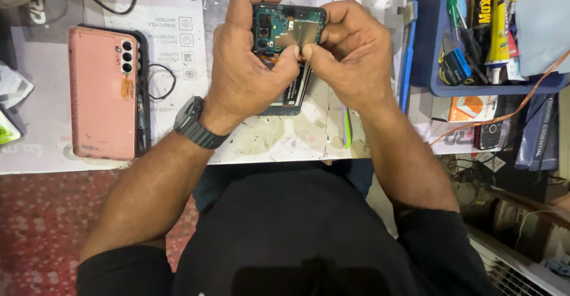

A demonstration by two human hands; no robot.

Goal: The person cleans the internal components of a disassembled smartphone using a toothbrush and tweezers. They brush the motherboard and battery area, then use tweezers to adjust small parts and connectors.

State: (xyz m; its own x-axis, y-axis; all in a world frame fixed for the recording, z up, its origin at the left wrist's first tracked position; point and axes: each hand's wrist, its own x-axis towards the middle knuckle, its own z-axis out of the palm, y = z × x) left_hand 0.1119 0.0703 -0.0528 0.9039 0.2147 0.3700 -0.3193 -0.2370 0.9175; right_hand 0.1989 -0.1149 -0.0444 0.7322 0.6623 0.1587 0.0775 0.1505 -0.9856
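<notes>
An opened phone (289, 30) with its back cover off lies on the white worktop (297, 135), showing a green circuit board, camera modules and a black battery. My left hand (246, 64) grips its left side, thumb over the lower board. My right hand (350, 52) holds the right side, thumb and forefinger pinched together at the middle of the board. What the fingertips pinch is too small to tell. A dark watch (193, 121) sits on my left wrist.
A pink phone back cover (102, 91) rests on a dark phone frame at the left, beside a thin black wire loop (161, 82). A blue tray (475, 35) of tools and glue tubes stands at the right. A small keypad phone (488, 134) lies near the table's right edge.
</notes>
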